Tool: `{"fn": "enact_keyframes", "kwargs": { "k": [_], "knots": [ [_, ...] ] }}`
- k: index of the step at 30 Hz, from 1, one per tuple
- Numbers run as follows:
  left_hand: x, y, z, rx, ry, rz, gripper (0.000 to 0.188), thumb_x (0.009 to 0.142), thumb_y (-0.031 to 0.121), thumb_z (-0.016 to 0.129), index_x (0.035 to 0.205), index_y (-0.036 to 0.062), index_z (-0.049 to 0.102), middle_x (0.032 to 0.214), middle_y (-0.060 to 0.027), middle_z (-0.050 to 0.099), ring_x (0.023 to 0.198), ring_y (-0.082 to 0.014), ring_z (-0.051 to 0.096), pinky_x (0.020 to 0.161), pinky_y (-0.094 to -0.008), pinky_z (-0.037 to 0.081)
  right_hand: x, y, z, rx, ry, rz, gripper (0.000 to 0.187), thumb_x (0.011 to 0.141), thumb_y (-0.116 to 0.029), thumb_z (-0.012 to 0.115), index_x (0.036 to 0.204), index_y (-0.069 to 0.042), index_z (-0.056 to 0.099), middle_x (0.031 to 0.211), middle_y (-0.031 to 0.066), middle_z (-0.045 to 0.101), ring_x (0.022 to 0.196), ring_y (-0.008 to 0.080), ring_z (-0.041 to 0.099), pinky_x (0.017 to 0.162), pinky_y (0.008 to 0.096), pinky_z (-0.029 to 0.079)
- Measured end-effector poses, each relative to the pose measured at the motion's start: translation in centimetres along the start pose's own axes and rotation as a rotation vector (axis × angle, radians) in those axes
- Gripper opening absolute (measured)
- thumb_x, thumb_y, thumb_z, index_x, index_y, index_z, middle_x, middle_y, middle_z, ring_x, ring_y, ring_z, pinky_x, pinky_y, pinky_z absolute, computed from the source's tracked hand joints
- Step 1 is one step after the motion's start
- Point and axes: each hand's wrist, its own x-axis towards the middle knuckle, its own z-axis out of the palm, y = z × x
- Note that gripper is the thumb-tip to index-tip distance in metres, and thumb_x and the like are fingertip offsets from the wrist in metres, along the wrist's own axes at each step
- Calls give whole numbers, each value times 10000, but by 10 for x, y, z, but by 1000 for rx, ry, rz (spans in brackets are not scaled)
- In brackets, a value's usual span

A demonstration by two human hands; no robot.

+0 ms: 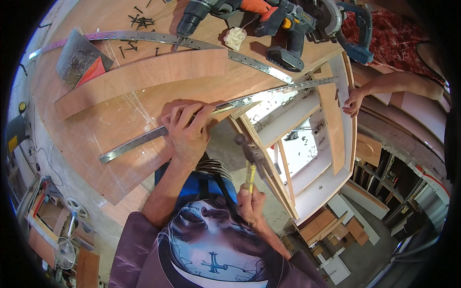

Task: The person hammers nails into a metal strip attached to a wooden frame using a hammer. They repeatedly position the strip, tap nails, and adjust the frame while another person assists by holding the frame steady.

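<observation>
My left hand [188, 132] presses on a long metal strip [132, 145] with holes along it, fingers curled over it. The strip crosses the wooden worktop [144, 108] and reaches right, over an open wooden frame [264, 161]. In my right hand [250, 204] is a hammer [251, 165], gripped by its yellow handle. Its head is raised near the frame's left side, apart from the strip. A second perforated metal strip [259, 68] lies farther back, partly behind a curved wooden board [149, 79].
A drill [192, 19], another power tool [293, 36] and a circular saw [331, 21] lie at the back. Dark screws [141, 21] are scattered near a metal plate [79, 57]. Another person's hand [354, 102] rests by the frame's right edge. A fan [66, 252] stands lower left.
</observation>
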Motion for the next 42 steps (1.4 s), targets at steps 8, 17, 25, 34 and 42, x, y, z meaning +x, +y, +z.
{"fn": "enact_keyframes", "kwargs": {
  "k": [8,17,25,34,42],
  "knots": [
    [-3,0,0,5,7,2,328,828,107,854,1135,221,828,1119,52,730,1055,-222,645,941,-442,404,18,-51,-16,389,169,-540,382,1121,-332,592,855,-59,572,593,19,499,458,182,516,462,346,433],
    [0,1,-12,-38,-65,18,375,769,47,862,1118,177,831,1117,6,744,1061,-244,673,936,-450,451,5,29,20,64,16,-207,236,1094,-221,618,950,-35,617,614,80,568,512,222,616,521,391,484],
    [-12,-24,-47,-82,-5,18,324,776,-60,814,1067,80,838,1066,-67,760,1033,-286,705,945,-412,546,-24,52,25,-41,-72,22,276,1105,-283,625,1042,-15,655,629,103,600,551,251,659,564,394,513],
    [-12,-24,-33,-29,14,7,344,788,35,836,1090,201,833,1088,19,748,1039,-249,670,943,-423,450,-21,44,24,-45,-138,89,297,1111,-304,618,1046,-16,646,652,108,604,577,225,655,591,381,522],
    [-19,-33,-30,-53,15,-12,346,800,69,847,1125,188,828,1124,-13,742,1055,-274,664,979,-467,452,-16,40,27,-45,-98,1,357,1156,-315,545,971,-21,627,614,17,586,544,107,560,527,305,450]
  ]
}}
